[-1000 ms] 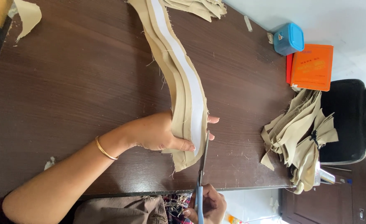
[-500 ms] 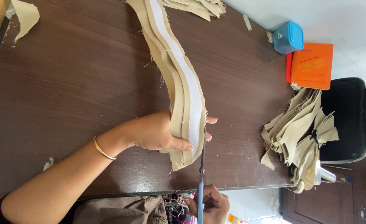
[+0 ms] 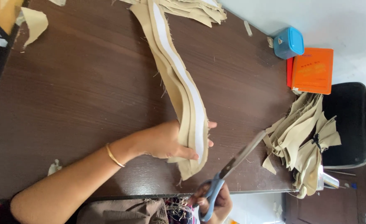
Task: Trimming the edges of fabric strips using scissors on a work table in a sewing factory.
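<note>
Holding one fabric strip, one scissors.

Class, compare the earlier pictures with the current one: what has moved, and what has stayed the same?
The blue-handled scissors in the right hand have swung away from the long stack of tan fabric strips with a white band: earlier the blades lay along its edge, now they point off toward the pile of tan offcuts. The left hand still grips the stack. The dark wooden table, blue box and orange booklet are unchanged.
</note>
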